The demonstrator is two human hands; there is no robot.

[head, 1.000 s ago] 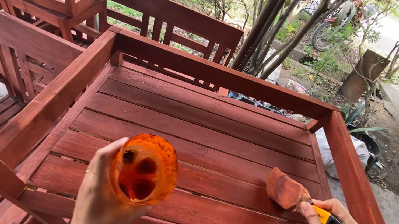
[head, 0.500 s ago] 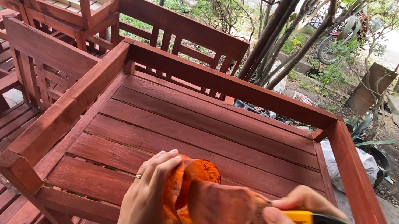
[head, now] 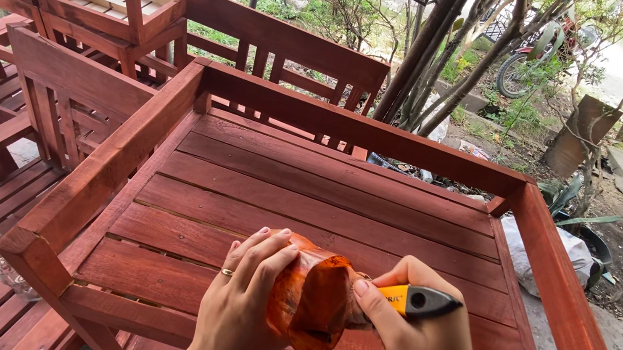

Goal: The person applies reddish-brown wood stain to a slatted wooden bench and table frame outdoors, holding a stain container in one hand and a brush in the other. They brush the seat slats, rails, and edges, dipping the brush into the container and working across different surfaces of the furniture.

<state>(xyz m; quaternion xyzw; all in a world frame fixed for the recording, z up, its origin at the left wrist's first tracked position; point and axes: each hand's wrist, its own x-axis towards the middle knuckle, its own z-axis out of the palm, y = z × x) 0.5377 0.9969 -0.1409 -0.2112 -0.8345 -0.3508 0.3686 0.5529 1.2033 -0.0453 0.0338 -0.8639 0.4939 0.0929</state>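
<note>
**Two hands, one stained container over a red wooden frame**

Fingers [head: 261,253] of the left hand [head: 241,308] curl around an orange-stained plastic container [head: 291,282], gripping its side with a ring showing on one finger. At the container's mouth, the right hand [head: 418,348] presses a rust-coloured cloth [head: 323,301] against it, thumb and forefinger pinched on the fabric. That same hand is also closed around a yellow and black handle [head: 417,301], whose working end is hidden behind the cloth. Container and cloth are held together in the air, just above the near slats of a red-stained wooden furniture frame [head: 340,206] with raised side rails. Similar red chairs [head: 78,95] stand stacked and side by side to the left of the frame. A small clear glass bottle [head: 5,266] lies on the slats of a lower piece near the frame's front left corner. Beyond the frame, thin tree trunks [head: 445,45] rise from the ground, with a motorbike [head: 533,56] parked behind them.
</note>
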